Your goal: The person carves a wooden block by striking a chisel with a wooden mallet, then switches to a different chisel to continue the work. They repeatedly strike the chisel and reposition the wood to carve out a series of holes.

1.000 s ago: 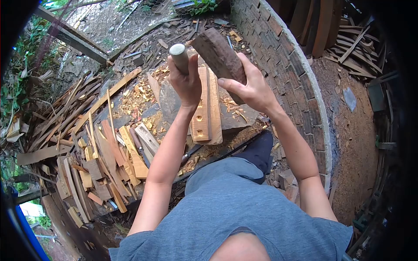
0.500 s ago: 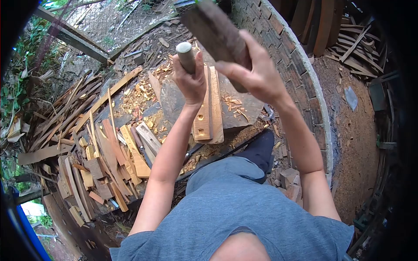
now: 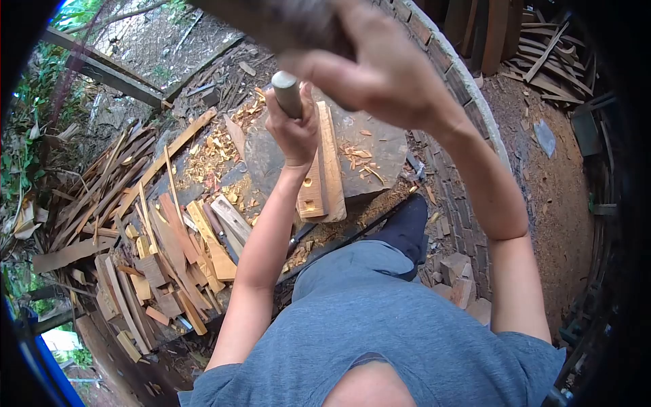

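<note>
My left hand (image 3: 293, 132) is closed round the upright handle of a chisel (image 3: 287, 98); its pale round butt faces up and the blade is hidden below my hand. Raised above and to the right, my right hand (image 3: 380, 74) grips a dark wooden block (image 3: 271, 24), blurred and partly cut off by the top edge. Under my left hand a board with several cut holes (image 3: 311, 197) lies beside another length of wood (image 3: 332, 169). Both rest on a broad wooden stump (image 3: 376, 146).
Wood chips (image 3: 217, 159) litter the ground and stump. Offcuts (image 3: 163, 258) are heaped at the left. A curved low brick wall (image 3: 475, 112) runs along the right, with a stack of wood strips (image 3: 553, 57) beyond it. Loose bricks (image 3: 461, 281) lie near my leg.
My right hand has moved up and to the left with the wooden block, which now partly leaves the view. My left hand stays round the chisel, almost in the same place.
</note>
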